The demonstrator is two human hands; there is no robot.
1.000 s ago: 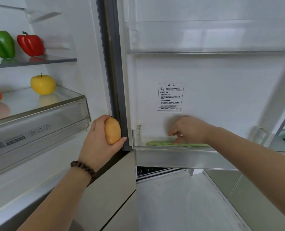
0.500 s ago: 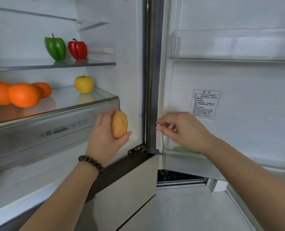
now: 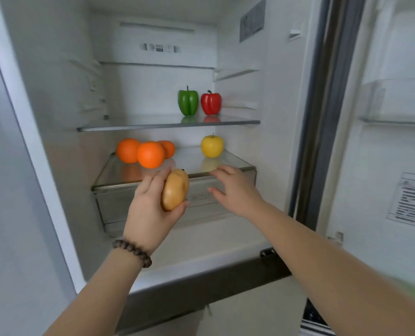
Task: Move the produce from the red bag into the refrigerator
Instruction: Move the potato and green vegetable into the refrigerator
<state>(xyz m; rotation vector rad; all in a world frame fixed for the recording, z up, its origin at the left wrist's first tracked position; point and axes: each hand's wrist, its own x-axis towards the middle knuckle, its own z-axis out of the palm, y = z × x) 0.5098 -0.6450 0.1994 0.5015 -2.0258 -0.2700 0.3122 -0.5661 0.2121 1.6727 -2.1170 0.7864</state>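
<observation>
Head view: the left hand [image 3: 150, 209] grips a tan oval potato [image 3: 174, 189] before the open white refrigerator's [image 3: 56, 93] glass-topped drawer [image 3: 153, 209]; the right hand [image 3: 235, 190] reaches beside it, fingers spread, holding nothing. Three oranges [image 3: 146, 152] and a yellow apple [image 3: 211, 146] sit on the drawer's top.

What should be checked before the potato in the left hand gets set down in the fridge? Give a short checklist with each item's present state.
1. Potato gripped securely by the left hand: ok, fingers and thumb wrap it.
2. Right hand free to help: ok, fingers spread, holding nothing.
3. Bare room on the lower glass shelf between the oranges and the yellow apple: ok.
4. Fridge compartment open and reachable: ok.
5. Drawer under that shelf open: not ok, it looks closed.
6. Produce left in the red bag: cannot tell, the bag is out of view.
</observation>
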